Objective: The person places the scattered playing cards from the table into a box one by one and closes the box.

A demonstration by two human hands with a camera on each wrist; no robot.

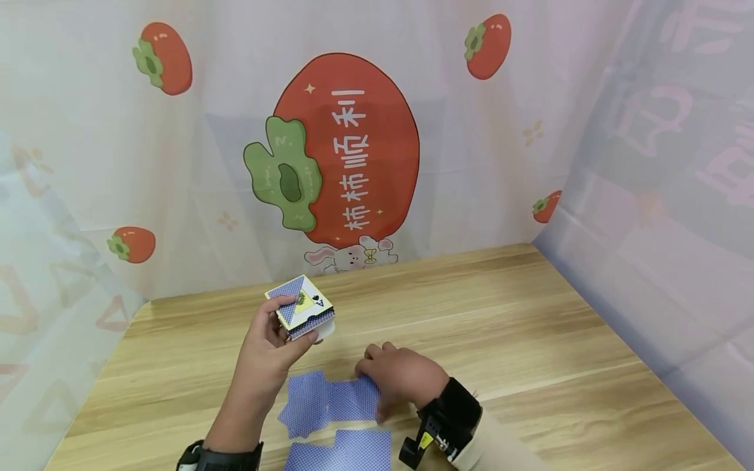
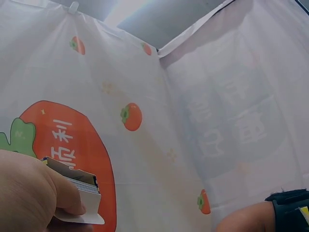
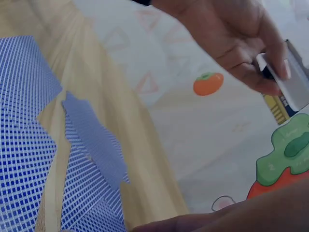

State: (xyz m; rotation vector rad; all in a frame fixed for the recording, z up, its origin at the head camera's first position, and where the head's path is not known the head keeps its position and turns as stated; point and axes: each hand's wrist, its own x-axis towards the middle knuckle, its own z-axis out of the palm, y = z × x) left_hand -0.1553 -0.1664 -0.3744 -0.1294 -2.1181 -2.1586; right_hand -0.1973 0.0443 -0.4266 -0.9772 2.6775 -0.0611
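Note:
My left hand (image 1: 273, 350) holds a playing-card box (image 1: 302, 304) up above the table, thumb along its lower edge and fingers round its far side. The box has an ace printed on the front, and its white flap (image 2: 89, 208) hangs open with a stack of cards inside. Over the table, my right hand (image 1: 406, 376) spans the right end of the upper group of blue-backed playing cards (image 1: 326, 399), its thumb on the near side and its fingers on the far side. Exact fingertip contact is partly hidden. A lower group of cards (image 1: 353, 451) lies face down nearer me.
The wooden table (image 1: 530, 340) reaches back to a white curtain (image 1: 448, 170) printed with persimmons. Another curtain side (image 1: 660, 229) borders the table on the right. Black camera straps (image 1: 450, 418) circle both wrists.

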